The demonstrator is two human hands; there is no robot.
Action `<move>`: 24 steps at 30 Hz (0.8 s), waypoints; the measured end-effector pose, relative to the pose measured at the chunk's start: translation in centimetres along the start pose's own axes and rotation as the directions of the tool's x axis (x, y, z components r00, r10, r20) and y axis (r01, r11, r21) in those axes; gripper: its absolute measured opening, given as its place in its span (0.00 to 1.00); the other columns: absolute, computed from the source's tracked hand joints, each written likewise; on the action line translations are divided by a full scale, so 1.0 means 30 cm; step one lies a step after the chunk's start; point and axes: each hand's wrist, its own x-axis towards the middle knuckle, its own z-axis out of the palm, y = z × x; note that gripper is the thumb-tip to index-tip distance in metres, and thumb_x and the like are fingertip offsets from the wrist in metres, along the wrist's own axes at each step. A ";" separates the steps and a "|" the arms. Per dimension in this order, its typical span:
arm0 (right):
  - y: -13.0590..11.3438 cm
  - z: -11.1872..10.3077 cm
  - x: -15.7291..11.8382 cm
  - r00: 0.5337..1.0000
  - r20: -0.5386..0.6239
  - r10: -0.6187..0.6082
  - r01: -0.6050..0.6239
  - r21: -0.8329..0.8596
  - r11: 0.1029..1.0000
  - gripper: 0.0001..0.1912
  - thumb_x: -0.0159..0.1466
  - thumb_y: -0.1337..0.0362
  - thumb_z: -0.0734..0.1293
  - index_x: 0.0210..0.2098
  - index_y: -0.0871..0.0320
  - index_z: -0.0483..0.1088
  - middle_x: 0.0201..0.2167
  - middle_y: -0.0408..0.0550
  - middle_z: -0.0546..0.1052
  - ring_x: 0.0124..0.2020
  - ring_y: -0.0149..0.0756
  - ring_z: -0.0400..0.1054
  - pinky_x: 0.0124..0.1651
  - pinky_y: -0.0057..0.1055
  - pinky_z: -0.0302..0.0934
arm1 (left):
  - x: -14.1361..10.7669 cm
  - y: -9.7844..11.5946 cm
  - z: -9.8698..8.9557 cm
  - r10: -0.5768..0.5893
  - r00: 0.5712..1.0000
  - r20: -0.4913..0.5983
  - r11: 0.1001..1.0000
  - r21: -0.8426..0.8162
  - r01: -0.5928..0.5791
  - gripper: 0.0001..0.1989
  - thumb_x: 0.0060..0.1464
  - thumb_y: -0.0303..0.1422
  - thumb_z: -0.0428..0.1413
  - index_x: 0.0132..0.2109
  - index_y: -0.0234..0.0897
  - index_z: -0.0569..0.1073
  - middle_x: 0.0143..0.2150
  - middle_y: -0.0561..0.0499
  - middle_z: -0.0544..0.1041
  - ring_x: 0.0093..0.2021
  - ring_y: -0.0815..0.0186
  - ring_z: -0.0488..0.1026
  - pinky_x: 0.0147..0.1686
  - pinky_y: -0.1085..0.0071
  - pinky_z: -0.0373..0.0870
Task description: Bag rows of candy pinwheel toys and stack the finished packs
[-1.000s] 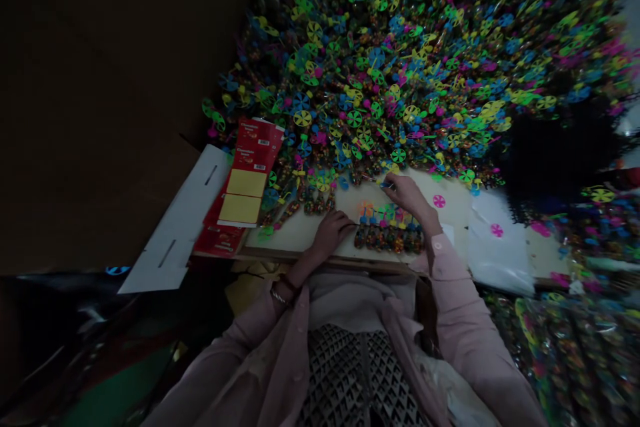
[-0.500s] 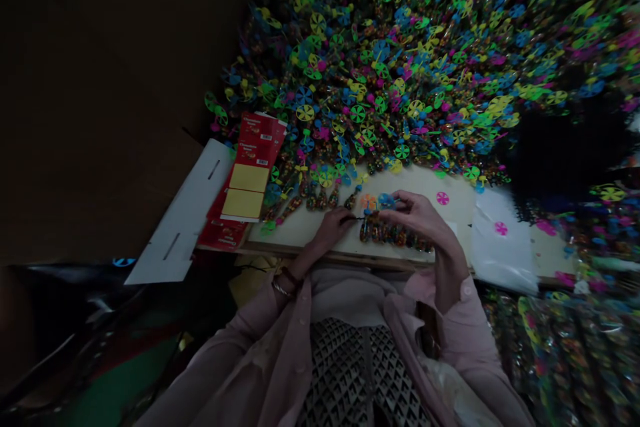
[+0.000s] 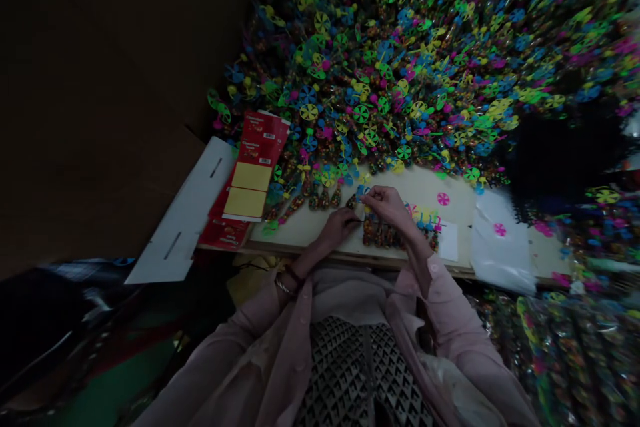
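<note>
Inward shift of the right hand (image 3: 391, 207) toward the left hand (image 3: 336, 228) since the earlier view, with the fingertips now above the near end of a row of candy-filled tubes (image 3: 383, 235). Right-hand fingers clenched in a tight pinch on a small blue pinwheel (image 3: 363, 191), just ahead of the grip. Left hand low and close beside it, thumb and fingers closed on a thin dark stem (image 3: 353, 220) that sticks out toward the pinwheel, the exact hold partly hidden by the fingers.

Directly beneath both grips, the tubes side by side on a pale work board (image 3: 300, 230), packed with multicoloured candy. Beyond the right grip, at the far end of the row, a cluster of pink, yellow and blue pinwheels (image 3: 424, 217), with a white paper slip (image 3: 449, 241) just past it. Farther right of the grips, a clear plastic sheet (image 3: 500, 250). Left of the left grip, red printed cartons with yellow panels (image 3: 255, 167) beside a white slotted card (image 3: 185, 207). Ahead of both grips, against the far edge of the board, a huge heap of pinwheel-topped tubes (image 3: 400, 60). Behind the grips, pale pink sleeves (image 3: 445, 300) over a dark patterned top (image 3: 350, 373).
</note>
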 end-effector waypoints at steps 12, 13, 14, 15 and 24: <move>0.044 0.071 0.025 0.995 -0.016 0.096 -0.092 -0.450 0.888 0.11 0.61 0.60 0.62 0.30 0.59 0.72 0.24 0.48 0.76 0.28 0.34 0.69 0.30 0.25 0.54 | -0.016 0.010 0.001 -0.067 0.998 -0.001 0.997 -0.044 0.067 0.11 0.53 0.26 0.51 0.43 0.37 0.61 0.33 0.52 0.70 0.33 0.66 0.69 0.35 0.71 0.66; 0.040 0.073 0.018 0.997 0.002 0.072 -0.061 -0.510 0.858 0.10 0.62 0.61 0.61 0.30 0.59 0.72 0.26 0.50 0.77 0.30 0.36 0.70 0.30 0.26 0.54 | -0.016 0.011 -0.001 -0.062 0.998 0.001 0.997 -0.038 0.062 0.10 0.53 0.26 0.51 0.43 0.37 0.61 0.33 0.52 0.70 0.33 0.66 0.68 0.35 0.71 0.66; 0.035 0.077 0.013 0.998 0.012 0.059 -0.042 -0.566 0.823 0.10 0.62 0.62 0.61 0.31 0.59 0.72 0.28 0.51 0.78 0.32 0.37 0.70 0.31 0.27 0.54 | -0.015 0.011 -0.002 -0.059 0.998 0.004 0.998 -0.033 0.060 0.10 0.54 0.26 0.52 0.43 0.37 0.61 0.33 0.52 0.70 0.33 0.66 0.68 0.35 0.71 0.66; 0.032 0.082 0.009 0.998 0.019 0.052 -0.029 -0.617 0.787 0.10 0.62 0.63 0.60 0.32 0.60 0.72 0.30 0.53 0.78 0.33 0.38 0.71 0.32 0.27 0.54 | -0.015 0.011 -0.002 -0.057 0.998 0.006 0.998 -0.029 0.057 0.10 0.54 0.26 0.52 0.44 0.37 0.61 0.33 0.52 0.71 0.33 0.66 0.68 0.34 0.71 0.66; 0.025 0.086 0.039 0.990 0.072 0.123 -0.022 -0.773 0.635 0.11 0.63 0.65 0.61 0.39 0.62 0.73 0.37 0.59 0.77 0.40 0.42 0.71 0.37 0.29 0.57 | -0.018 0.010 -0.003 0.191 0.980 0.065 0.982 0.001 -0.191 0.15 0.57 0.23 0.46 0.51 0.36 0.67 0.47 0.44 0.73 0.49 0.61 0.70 0.49 0.63 0.69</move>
